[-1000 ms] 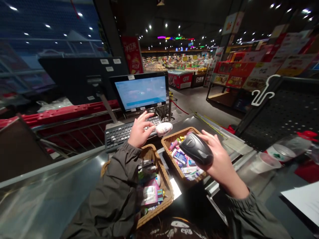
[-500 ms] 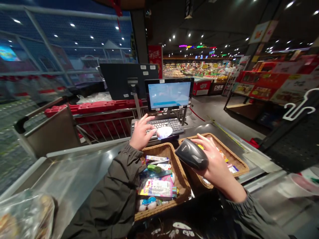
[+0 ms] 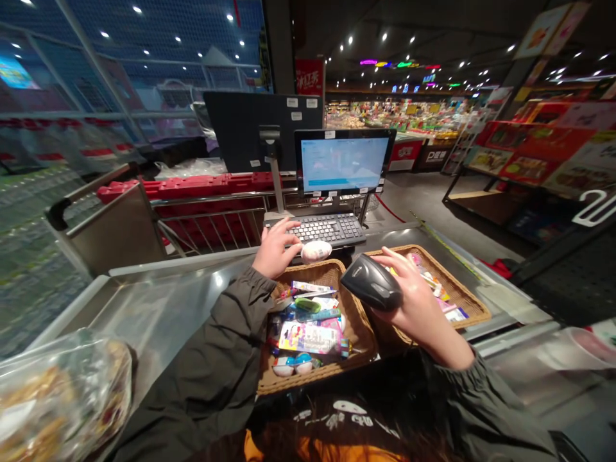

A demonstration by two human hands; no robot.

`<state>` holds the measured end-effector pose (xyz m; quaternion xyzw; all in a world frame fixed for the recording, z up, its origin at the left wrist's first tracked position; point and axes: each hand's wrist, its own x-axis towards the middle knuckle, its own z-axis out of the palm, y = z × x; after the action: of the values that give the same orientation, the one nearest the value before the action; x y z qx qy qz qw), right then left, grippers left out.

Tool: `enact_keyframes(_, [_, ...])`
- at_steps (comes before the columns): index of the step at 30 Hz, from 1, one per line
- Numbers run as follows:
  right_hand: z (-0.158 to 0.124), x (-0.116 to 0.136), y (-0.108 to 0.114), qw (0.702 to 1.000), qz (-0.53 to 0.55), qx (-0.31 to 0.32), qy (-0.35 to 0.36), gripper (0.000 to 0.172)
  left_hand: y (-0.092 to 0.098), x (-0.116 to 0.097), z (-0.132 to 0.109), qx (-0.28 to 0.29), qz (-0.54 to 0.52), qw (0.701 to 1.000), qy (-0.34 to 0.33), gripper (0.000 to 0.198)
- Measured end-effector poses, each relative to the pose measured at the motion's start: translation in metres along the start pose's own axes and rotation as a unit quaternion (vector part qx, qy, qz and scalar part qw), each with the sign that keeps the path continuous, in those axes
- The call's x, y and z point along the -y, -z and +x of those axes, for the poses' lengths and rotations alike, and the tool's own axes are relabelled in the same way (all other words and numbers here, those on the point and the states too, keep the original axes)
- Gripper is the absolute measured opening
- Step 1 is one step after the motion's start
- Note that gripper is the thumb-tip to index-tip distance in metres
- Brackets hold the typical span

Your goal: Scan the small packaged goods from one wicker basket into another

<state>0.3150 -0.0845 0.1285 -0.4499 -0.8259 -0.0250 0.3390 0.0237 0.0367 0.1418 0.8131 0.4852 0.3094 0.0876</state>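
Observation:
Between the thumb and fingers of my left hand [image 3: 278,249] is a white egg-shaped package [image 3: 316,251] with small printing on it. It is held above the far end of the left wicker basket [image 3: 359,343], just in front of the black keyboard [image 3: 325,228]. My right hand [image 3: 418,298] is wrapped round a black barcode scanner [image 3: 371,282], whose head points left towards the egg. The scanner hovers over the gap between the two baskets. Small packs, a green item [image 3: 308,305] and blue-and-white eggs [image 3: 293,364] lie in the left basket.
A second wicker basket [image 3: 474,311] with small packs stands to the right. Behind the keyboard are a lit monitor [image 3: 344,163] and a dark screen back [image 3: 245,131]. Bagged food [image 3: 62,398] lies on the metal counter [image 3: 158,308] at left. A cart [image 3: 212,224] stands beyond.
The bright light on the egg is gone, and its printing now shows. My view has tilted down a little. Both hands keep their holds, with the scanner close to where it was.

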Motion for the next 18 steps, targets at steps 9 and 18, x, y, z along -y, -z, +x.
enact_keyframes(9, [-0.007,-0.010,-0.005,1.000,-0.002,0.010,-0.022,0.038,-0.044,0.012,-0.018,0.171,0.017,0.985,0.005,0.016])
enact_keyframes(18, [-0.015,-0.021,-0.009,0.999,0.009,0.012,-0.049,0.041,-0.116,0.027,-0.033,0.275,0.061,0.959,0.041,0.013])
